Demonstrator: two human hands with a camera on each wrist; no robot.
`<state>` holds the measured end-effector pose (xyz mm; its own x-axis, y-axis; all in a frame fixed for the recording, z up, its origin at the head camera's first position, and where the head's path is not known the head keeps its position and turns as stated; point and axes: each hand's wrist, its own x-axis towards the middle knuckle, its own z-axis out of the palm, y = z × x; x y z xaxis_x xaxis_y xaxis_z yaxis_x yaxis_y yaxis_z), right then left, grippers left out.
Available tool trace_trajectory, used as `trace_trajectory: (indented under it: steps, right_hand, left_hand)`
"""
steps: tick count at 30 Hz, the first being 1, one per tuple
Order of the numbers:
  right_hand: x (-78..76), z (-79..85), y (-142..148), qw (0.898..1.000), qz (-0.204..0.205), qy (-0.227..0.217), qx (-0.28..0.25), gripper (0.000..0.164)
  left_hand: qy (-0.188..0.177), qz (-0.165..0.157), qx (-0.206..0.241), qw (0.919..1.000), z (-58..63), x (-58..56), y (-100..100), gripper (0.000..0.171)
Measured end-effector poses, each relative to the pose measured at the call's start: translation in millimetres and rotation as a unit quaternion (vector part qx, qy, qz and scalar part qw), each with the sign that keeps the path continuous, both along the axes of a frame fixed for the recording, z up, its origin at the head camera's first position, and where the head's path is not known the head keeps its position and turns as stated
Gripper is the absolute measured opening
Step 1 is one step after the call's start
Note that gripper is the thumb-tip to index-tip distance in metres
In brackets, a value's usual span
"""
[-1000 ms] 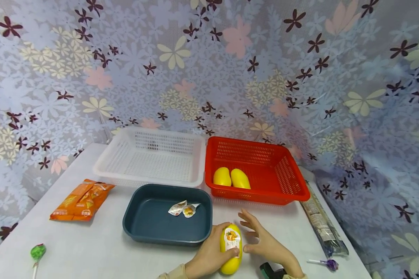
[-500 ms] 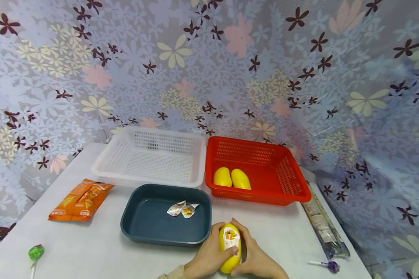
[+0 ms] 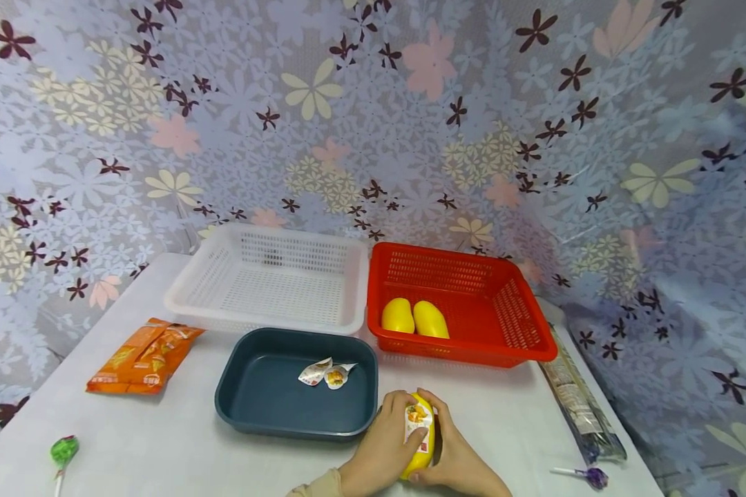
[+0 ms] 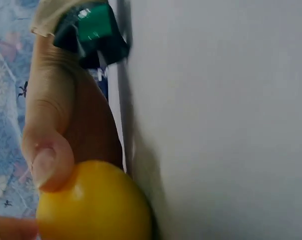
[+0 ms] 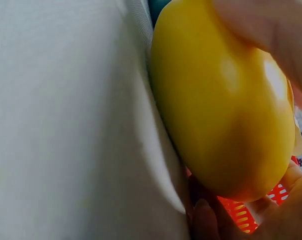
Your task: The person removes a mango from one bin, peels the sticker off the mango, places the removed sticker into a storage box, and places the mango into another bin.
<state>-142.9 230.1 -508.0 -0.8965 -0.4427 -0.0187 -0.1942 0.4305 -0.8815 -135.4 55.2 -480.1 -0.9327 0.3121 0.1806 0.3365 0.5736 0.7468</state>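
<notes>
Near the front of the white table, both hands hold a yellow mango (image 3: 419,460) with a printed white label (image 3: 418,415) on its upper face. My left hand (image 3: 382,445) grips it from the left, its thumb lying across the lower part of the label. From the right, my right hand (image 3: 456,455) curls round it with fingers at the far end and thumb at the near end. The mango's smooth side (image 5: 221,110) fills much of the right wrist view. The left wrist view shows its rounded end (image 4: 96,205). Fingers hide part of the label.
A dark blue tray (image 3: 249,421) holds two printed stickers (image 3: 326,373). Behind stand a white basket (image 3: 264,317) and a red basket (image 3: 472,352) with two mangoes (image 3: 413,317). Snack bag (image 3: 143,355) and green lollipop (image 3: 64,450) lie left; clear packet (image 3: 578,400) and purple lollipop (image 3: 595,478) right.
My right hand has come in from the right and taken hold of the mango. The mango and my left hand have shifted slightly right, and the mango has turned a little.
</notes>
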Motion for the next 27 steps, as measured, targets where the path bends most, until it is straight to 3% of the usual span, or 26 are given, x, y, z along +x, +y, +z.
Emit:
trace_trajectory:
  steps: [2,4,9,10,14,18,19,21,24,27]
  right_hand:
    - [-0.2,-1.1,-0.2,1.0,0.009,0.015,-0.004,0.117]
    - [-0.5,-1.6,-0.6,1.0,0.013,0.021,0.0,0.117]
    - [-1.4,3.4,-2.5,1.0,0.015,0.006,0.02,0.117]
    - [-1.5,5.3,-3.1,1.0,0.013,-0.009,0.026,0.116]
    - [-2.1,10.1,-5.7,0.996,0.001,-0.075,0.039,0.115]
    - [-2.2,8.5,-5.2,0.995,-0.001,-0.083,0.047,0.118]
    - [-2.1,7.7,-4.4,0.996,-0.001,-0.08,0.046,0.118]
    - [-1.7,6.2,-2.8,0.996,-0.003,-0.078,0.043,0.118]
    - [-1.5,5.9,-1.4,0.996,-0.006,-0.086,0.037,0.113]
    - [-2.4,8.2,-2.0,0.995,-0.012,-0.088,0.052,0.11]
  left_hand:
    - [0.046,0.01,-0.032,0.9984,3.1,0.2,1.1,0.03]
    - [0.106,0.022,-0.078,0.9911,5.1,0.4,1.5,0.023]
    - [0.242,0.048,-0.174,0.9533,6.8,-0.6,0.0,0.029]
    - [0.256,0.048,-0.179,0.9488,7.4,-1.4,-0.8,0.031]
    - [0.283,0.05,-0.166,0.9432,9.0,-6.3,-4.8,0.039]
    - [0.319,0.046,-0.14,0.9362,9.1,-11.7,-8.1,0.03]
    - [0.317,0.037,-0.13,0.9388,9.7,-12.2,-8.7,0.028]
    - [0.29,0.009,-0.098,0.9519,12.8,-11.6,-10.3,0.024]
    - [0.206,-0.049,-0.046,0.9762,22.8,-7.5,-14.1,0.028]
    - [0.134,-0.091,-0.018,0.9866,38.3,-4.1,-20.5,0.035]
